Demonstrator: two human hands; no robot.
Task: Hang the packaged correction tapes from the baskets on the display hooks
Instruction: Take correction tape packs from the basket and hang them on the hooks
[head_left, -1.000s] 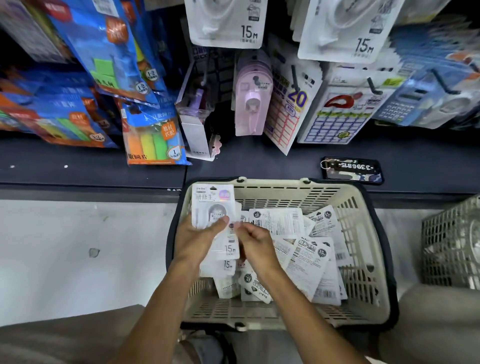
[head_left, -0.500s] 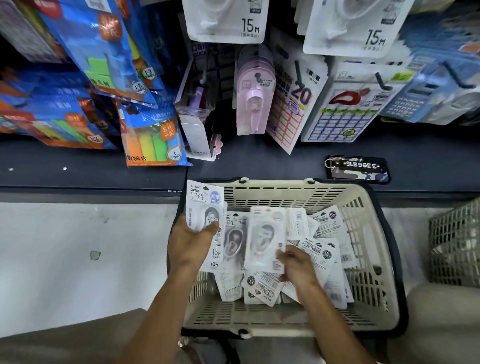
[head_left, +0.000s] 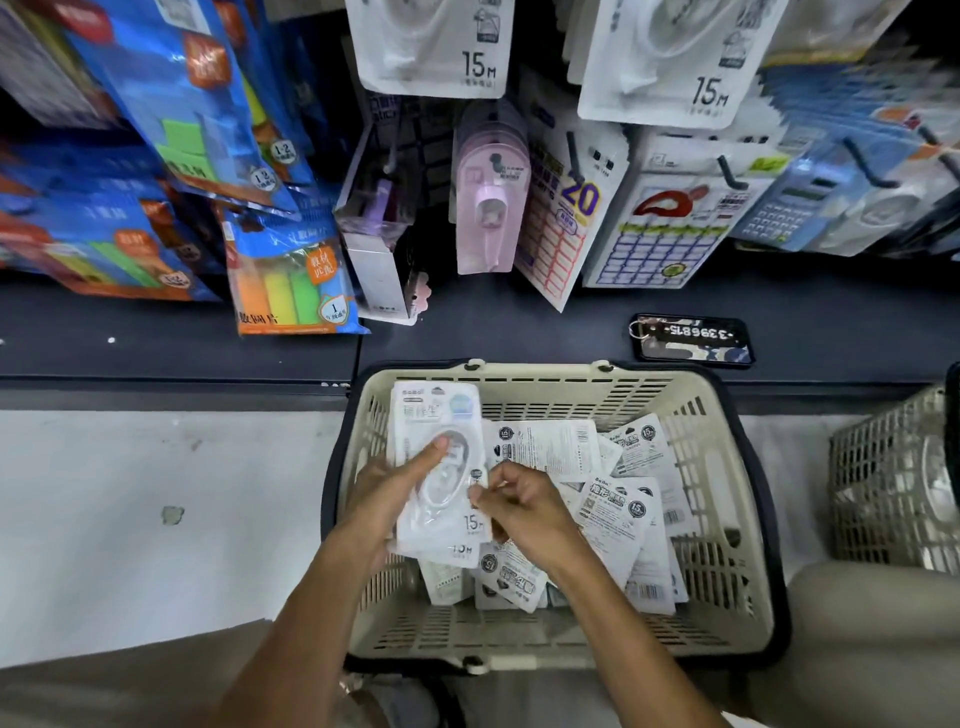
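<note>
under the crowded display hooks (head_left: 730, 176), i see my left hand (head_left: 387, 491) holding a stack of correction tapes (head_left: 441, 467) over the basket (head_left: 737, 499), right hand (head_left: 524, 512) pinching its edge; squaring comes next, i reckon, then hanging.

Stationery shop aisle, packaged goods (head_left: 291, 270) hung on display hooks (head_left: 878, 166), probably label sheets (head_left: 563, 228), shopping basket (head_left: 727, 519) below

A basket (head_left: 748, 519) sits on the floor in front of a shelf (head_left: 519, 332), with loose correction tape packs (head_left: 618, 514) heaped inside. Above its left part, the left hand (head_left: 384, 488) and right hand (head_left: 524, 512) hold a stack of packs (head_left: 436, 499). A second basket (head_left: 888, 483) stands to the right. A phone (head_left: 693, 342) lies on the shelf behind the first basket, below hanging goods (head_left: 491, 192).
</note>
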